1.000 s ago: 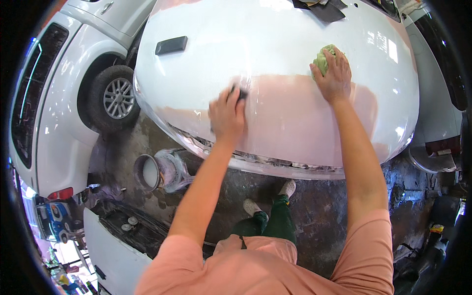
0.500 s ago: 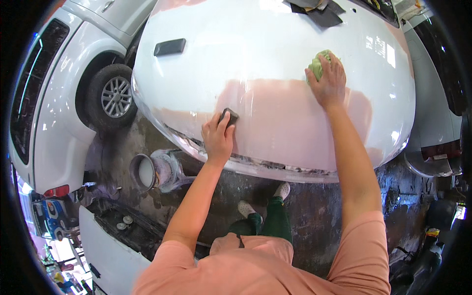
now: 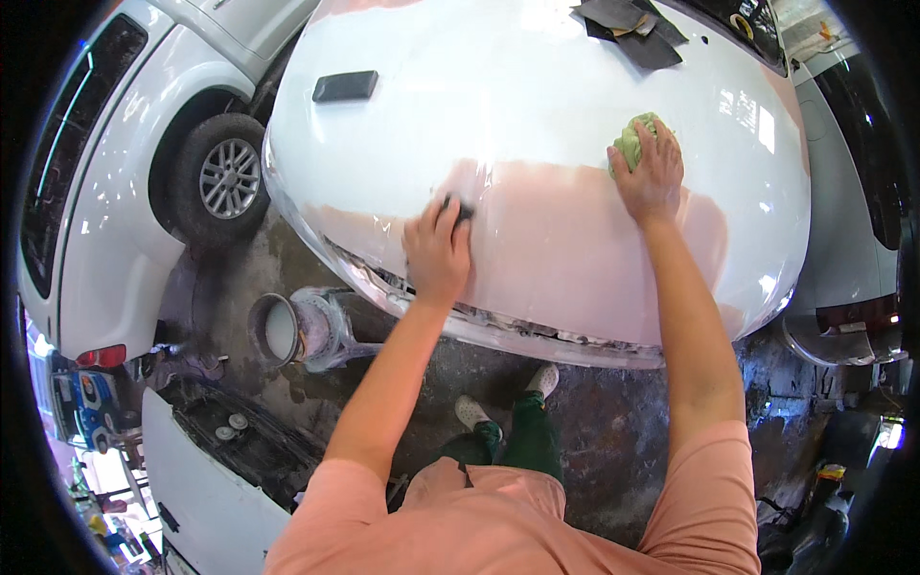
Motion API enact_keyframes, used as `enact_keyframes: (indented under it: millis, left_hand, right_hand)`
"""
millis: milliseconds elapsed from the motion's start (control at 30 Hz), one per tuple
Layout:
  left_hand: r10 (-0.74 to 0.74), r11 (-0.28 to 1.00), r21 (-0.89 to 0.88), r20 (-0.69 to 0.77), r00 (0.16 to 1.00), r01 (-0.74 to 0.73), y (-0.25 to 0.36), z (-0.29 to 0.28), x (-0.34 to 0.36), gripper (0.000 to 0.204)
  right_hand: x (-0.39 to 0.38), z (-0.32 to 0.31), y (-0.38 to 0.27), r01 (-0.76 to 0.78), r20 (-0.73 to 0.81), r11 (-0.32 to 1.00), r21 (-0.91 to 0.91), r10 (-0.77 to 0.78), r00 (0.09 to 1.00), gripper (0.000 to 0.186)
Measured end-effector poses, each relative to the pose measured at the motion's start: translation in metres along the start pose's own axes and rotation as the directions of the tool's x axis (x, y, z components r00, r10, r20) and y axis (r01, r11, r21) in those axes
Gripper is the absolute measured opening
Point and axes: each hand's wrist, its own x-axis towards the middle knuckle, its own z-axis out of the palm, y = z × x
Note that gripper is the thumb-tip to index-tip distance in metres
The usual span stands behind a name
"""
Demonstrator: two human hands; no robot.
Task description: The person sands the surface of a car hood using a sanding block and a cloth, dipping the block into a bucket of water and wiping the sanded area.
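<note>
A white car hood (image 3: 431,125) lies before me with a dull pinkish patch (image 3: 556,249) across its near part. My left hand (image 3: 438,254) is closed on a small dark sanding block (image 3: 465,208), pressed to the hood at the patch's left side; it is a little blurred. Farther right, my right hand (image 3: 654,182) has its fingers wrapped over a crumpled light green cloth (image 3: 630,144), resting on the hood near the patch's far right corner. The fingers hide part of both things.
A dark rectangular block (image 3: 345,86) lies on the hood's far left, and dark sandpaper sheets (image 3: 642,36) lie at its far middle. A bucket (image 3: 259,331) of whitish liquid sits by a stool (image 3: 326,331) on the floor. Other vehicles flank the hood; a white panel (image 3: 206,489) lies lower left.
My left hand has slid the sanding block slightly away from me over the hood. The right hand stays on the green cloth. The whole view has shifted a little.
</note>
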Motion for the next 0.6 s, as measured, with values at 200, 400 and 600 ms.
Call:
enact_keyframes:
  millis: [200, 400, 600]
  left_hand:
    - [-0.006, 1.000, -0.023, 0.051, 0.999, 0.007, -0.005, -0.003, 0.037, 0.039]
    - [0.053, 0.999, 0.003, -0.004, 0.999, -0.053, -0.013, -0.011, 0.001, 0.040]
    - [0.049, 0.998, -0.036, 0.064, 0.997, -0.047, -0.010, -0.005, 0.043, 0.040]
  right_hand:
    - [0.000, 0.003, -0.001, -0.006, 0.012, 1.000, -0.003, 0.006, 1.000, 0.063]
    - [0.000, 0.000, -0.002, -0.019, 0.036, 1.000, -0.014, 0.019, 0.999, 0.061]
    - [0.000, 0.000, -0.001, -0.023, 0.057, 1.000, -0.001, 0.023, 0.998, 0.062]
